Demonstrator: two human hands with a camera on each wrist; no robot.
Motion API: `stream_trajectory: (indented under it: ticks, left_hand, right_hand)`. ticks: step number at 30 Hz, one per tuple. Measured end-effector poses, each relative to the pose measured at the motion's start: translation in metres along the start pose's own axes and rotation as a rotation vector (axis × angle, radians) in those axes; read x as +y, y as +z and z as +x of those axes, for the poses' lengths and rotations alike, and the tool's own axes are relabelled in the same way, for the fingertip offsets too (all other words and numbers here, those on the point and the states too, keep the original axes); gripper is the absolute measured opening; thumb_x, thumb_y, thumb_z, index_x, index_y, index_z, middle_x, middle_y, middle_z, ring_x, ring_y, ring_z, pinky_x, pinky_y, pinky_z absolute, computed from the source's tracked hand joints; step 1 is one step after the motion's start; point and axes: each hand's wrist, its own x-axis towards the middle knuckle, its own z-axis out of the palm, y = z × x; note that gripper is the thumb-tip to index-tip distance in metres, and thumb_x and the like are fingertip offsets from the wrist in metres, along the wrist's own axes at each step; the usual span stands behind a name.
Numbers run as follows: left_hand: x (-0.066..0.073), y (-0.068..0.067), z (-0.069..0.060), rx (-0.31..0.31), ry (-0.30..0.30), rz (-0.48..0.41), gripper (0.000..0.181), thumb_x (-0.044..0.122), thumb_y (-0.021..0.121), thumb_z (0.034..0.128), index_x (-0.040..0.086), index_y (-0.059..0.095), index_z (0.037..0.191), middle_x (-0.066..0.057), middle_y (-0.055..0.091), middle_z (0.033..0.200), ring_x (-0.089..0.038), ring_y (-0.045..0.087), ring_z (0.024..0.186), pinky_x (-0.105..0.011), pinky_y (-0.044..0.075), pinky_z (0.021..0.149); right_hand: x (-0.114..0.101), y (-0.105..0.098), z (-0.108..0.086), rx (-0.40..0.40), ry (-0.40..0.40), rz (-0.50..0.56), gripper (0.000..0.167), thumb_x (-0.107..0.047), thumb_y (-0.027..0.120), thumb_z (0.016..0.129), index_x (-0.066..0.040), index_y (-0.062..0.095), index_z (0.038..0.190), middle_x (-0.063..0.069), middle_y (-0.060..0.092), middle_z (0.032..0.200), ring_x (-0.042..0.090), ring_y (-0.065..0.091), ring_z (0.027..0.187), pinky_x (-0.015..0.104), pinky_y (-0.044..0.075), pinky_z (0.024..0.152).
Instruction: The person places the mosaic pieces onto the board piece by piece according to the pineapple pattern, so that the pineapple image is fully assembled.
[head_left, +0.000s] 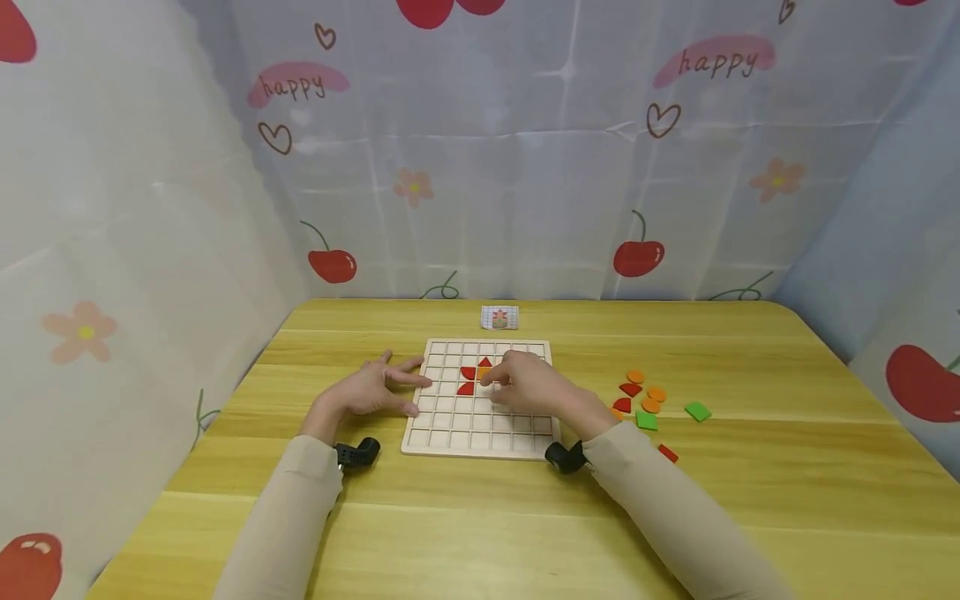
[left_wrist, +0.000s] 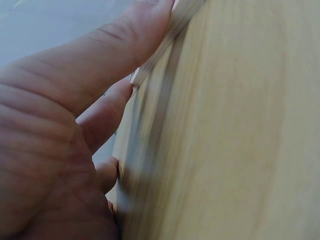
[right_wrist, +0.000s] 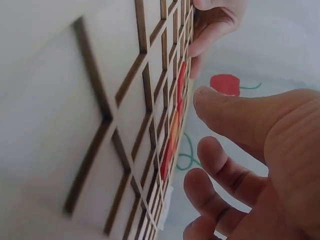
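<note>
A pale wooden grid board (head_left: 450, 421) lies on the table. My left hand (head_left: 369, 389) rests at its left side with fingers spread; in the left wrist view the thumb (left_wrist: 115, 50) touches the board's edge. Above the middle of the board is my right hand (head_left: 536, 383), its index fingertip at an orange piece (head_left: 482, 374). Around that piece sit two red petal-shaped pieces (head_left: 467, 388) and a red triangle (head_left: 485, 362). In the right wrist view the thumb (right_wrist: 230, 112) and bent fingers (right_wrist: 225, 170) stand apart, with nothing visible between them. The right hand hides some cells.
Right of the board lie loose pieces: several orange discs (head_left: 635, 377), red petal-shaped pieces (head_left: 631, 389), green squares (head_left: 647, 421) and a red strip (head_left: 667, 453). A small card with a printed flower pattern (head_left: 499, 317) lies behind the board. A cherry-print curtain (head_left: 517, 183) hangs beyond the table.
</note>
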Motion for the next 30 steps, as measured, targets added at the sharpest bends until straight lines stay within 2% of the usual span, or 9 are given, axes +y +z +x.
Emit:
stream_trajectory:
  ticks: [6,14,18,24,30]
  left_hand:
    - [-0.001,0.001,-0.001,-0.002,-0.006,-0.011,0.051,0.039,0.085,0.0827,0.035,0.071,0.132,0.010,0.030,0.169,-0.040,-0.014,0.160,-0.073,-0.011,0.121]
    - [-0.001,0.000,0.000,0.004,-0.018,-0.025,0.051,0.039,0.086,0.0816,0.037,0.072,0.131,0.012,0.030,0.169,-0.038,-0.014,0.160,-0.073,-0.012,0.121]
    - [-0.001,0.000,0.000,0.000,-0.019,-0.025,0.052,0.040,0.086,0.0815,0.037,0.072,0.131,0.012,0.030,0.169,-0.039,-0.015,0.160,-0.074,-0.011,0.120]
    - [0.000,0.000,-0.002,0.003,-0.013,-0.014,0.052,0.039,0.086,0.0821,0.036,0.071,0.132,0.012,0.030,0.169,-0.039,-0.014,0.160,-0.073,-0.011,0.121]
    - [0.002,-0.001,-0.001,-0.005,-0.019,-0.022,0.052,0.038,0.086,0.0819,0.036,0.071,0.132,0.012,0.031,0.168,-0.039,-0.014,0.160,-0.074,-0.010,0.121]
  right_hand:
    - [0.007,-0.008,-0.023,-0.009,-0.010,0.028,0.019,-0.015,0.075,0.094,-0.012,0.080,0.112,0.003,0.063,0.094,0.017,0.052,0.082,0.029,0.046,0.072]
    - [0.025,-0.023,-0.053,-0.014,0.076,0.073,0.021,-0.018,0.074,0.095,-0.014,0.079,0.115,0.002,0.063,0.103,0.019,0.053,0.088,0.031,0.047,0.075]
    - [0.041,-0.030,-0.071,0.012,0.083,0.067,0.020,-0.017,0.075,0.095,-0.014,0.079,0.114,0.001,0.062,0.098,0.018,0.052,0.083,0.029,0.046,0.071]
    - [0.075,-0.037,-0.099,0.068,0.043,0.073,0.018,-0.014,0.076,0.094,-0.012,0.078,0.112,-0.002,0.060,0.091,0.014,0.050,0.076,0.025,0.047,0.066]
    - [0.101,-0.049,-0.124,0.112,0.079,0.051,0.018,-0.015,0.076,0.093,-0.010,0.077,0.111,-0.002,0.064,0.095,0.013,0.053,0.079,0.026,0.048,0.068]
